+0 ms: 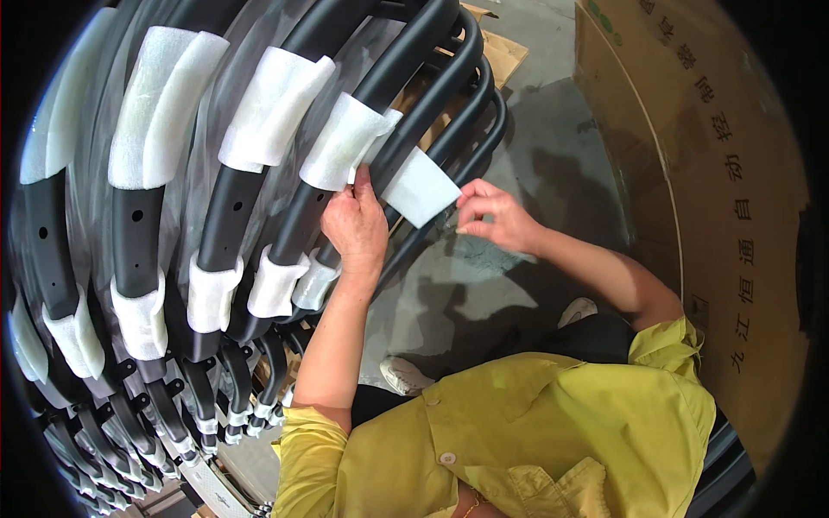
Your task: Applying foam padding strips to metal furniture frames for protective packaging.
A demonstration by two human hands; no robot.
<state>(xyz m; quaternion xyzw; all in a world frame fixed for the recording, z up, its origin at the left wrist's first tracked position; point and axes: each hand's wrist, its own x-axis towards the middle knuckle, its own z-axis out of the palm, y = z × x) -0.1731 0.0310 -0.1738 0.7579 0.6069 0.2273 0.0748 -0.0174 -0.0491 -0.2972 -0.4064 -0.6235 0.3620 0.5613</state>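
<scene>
Wrapping foam sheet (420, 187) on black tube (406, 142): left hand (354, 226) fingers press it, right hand (494, 216) pinches corner; neighbouring tubes done, farther ones bare.

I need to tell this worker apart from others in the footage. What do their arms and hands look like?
Both forearms are bare, and so are the left hand and right hand: no gloves, rings or watch visible. The person wears a yellow-green shirt with short sleeves, buttons and a chest pocket.
</scene>
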